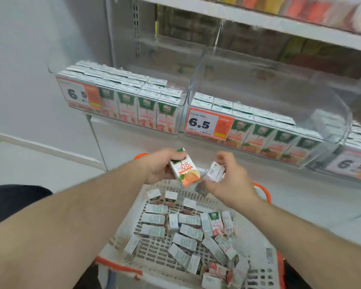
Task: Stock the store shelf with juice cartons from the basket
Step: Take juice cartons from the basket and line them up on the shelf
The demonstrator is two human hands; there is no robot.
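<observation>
My left hand (161, 165) grips a small white juice carton (186, 170) with an orange fruit picture, tilted, above the far end of the basket. Beside it, my right hand (229, 176) holds a second carton (214, 171), whose white back faces me. Below both hands sits a white perforated basket (154, 255) with orange handles, holding several loose cartons (188, 230) lying at all angles. On the shelf, a clear bin (265, 113) holds rows of orange-picture cartons, with open room behind them.
To the left, another clear bin (123, 99) is packed with peach-picture cartons. Price tags reading 6.5 (202, 124) hang on the bin fronts. A third bin (354, 155) shows at the right edge. An upper shelf (258, 19) overhangs the bins. White wall is at left.
</observation>
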